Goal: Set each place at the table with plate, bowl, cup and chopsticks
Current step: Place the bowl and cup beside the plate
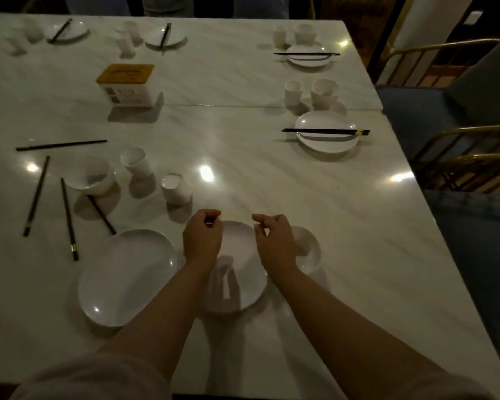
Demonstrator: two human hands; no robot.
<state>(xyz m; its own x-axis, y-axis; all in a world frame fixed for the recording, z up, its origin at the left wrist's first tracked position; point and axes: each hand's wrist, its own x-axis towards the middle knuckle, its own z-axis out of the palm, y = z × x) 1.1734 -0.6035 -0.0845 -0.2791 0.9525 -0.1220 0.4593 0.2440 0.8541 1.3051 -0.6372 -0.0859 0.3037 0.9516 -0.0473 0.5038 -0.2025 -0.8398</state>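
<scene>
A white plate [238, 272] lies on the marble table [358, 241] right in front of me. My left hand [202, 238] and my right hand [274, 243] sit at its far-left and far-right rim, fingers curled onto the edge. A small white bowl [309, 252] peeks out just right of my right hand. A larger plate [122, 281] lies to the left. Further left are another bowl [90, 176], two cups [134, 161] [175, 187] and several loose black chopsticks [36, 196].
Along the right edge, two places hold a plate with chopsticks [326, 137], a cup [293, 92] and a bowl [324, 92]. Two more set places are at the far left. A yellow-topped box [124, 85] stands mid-table. Gold-framed chairs [459, 157] line the right side.
</scene>
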